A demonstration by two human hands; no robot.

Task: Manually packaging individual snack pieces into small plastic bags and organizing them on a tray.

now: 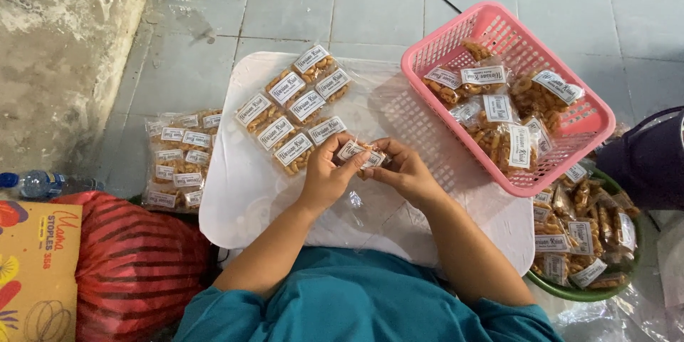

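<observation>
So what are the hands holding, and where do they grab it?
Both hands, left hand and right hand, hold one small labelled snack packet, pinching it at its two ends above the white tray.

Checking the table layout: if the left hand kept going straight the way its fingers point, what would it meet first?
The left hand points up-right, holding a small snack packet. Past that lies bare white tabletop, then probably the pink basket; depth is unclear.
</observation>
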